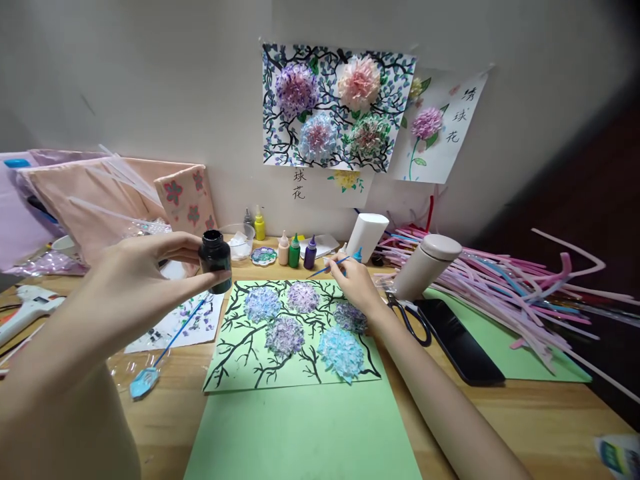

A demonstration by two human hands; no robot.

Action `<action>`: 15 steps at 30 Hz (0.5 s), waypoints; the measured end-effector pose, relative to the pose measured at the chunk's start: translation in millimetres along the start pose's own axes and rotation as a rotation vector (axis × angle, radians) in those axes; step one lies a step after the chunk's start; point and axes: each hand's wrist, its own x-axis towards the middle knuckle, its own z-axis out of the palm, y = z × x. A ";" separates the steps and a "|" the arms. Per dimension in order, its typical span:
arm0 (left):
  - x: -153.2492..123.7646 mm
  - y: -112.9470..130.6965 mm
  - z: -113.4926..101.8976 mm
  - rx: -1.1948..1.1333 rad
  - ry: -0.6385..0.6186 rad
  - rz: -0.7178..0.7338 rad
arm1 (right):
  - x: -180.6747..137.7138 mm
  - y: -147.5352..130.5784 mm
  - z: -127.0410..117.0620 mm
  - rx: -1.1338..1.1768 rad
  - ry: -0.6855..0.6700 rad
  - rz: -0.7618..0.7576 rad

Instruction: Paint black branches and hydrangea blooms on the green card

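My left hand (145, 273) is raised above the desk and grips a small black ink bottle (215, 260) between thumb and fingers. My right hand (356, 283) pinches a thin blue paintbrush (329, 267) over the far edge of a green sheet of artwork (295, 337). That sheet carries black painted branches and several paper pom-pom flowers in blue and purple. My right wrist lies beside one purple flower (350, 317).
Small paint bottles (296, 250) and a palette dish (263, 256) stand behind the artwork. A beige flask (425, 265), scissors (411, 319), a black phone (457, 340) and a heap of pink straws (505, 283) lie at right. A glue gun (30, 308) and a blue brush (173, 340) lie at left.
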 end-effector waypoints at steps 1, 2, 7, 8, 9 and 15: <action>0.5 -0.6 0.2 0.024 -0.005 0.024 | 0.1 0.9 0.8 -0.004 -0.001 0.000; 0.8 -1.2 0.2 0.046 -0.006 0.048 | 0.2 1.8 1.4 -0.006 -0.001 0.002; 0.1 -4.2 -0.4 0.095 0.019 0.084 | 0.6 6.4 3.9 -0.019 -0.005 0.014; 0.2 -4.9 0.0 0.097 0.029 0.094 | 0.7 6.9 4.6 -0.022 -0.007 0.013; 0.5 -5.7 0.7 0.095 0.042 0.109 | 0.8 7.4 5.4 -0.024 -0.009 0.013; 2.8 -8.5 5.5 0.097 0.080 0.149 | 1.5 10.0 9.5 -0.030 -0.028 0.008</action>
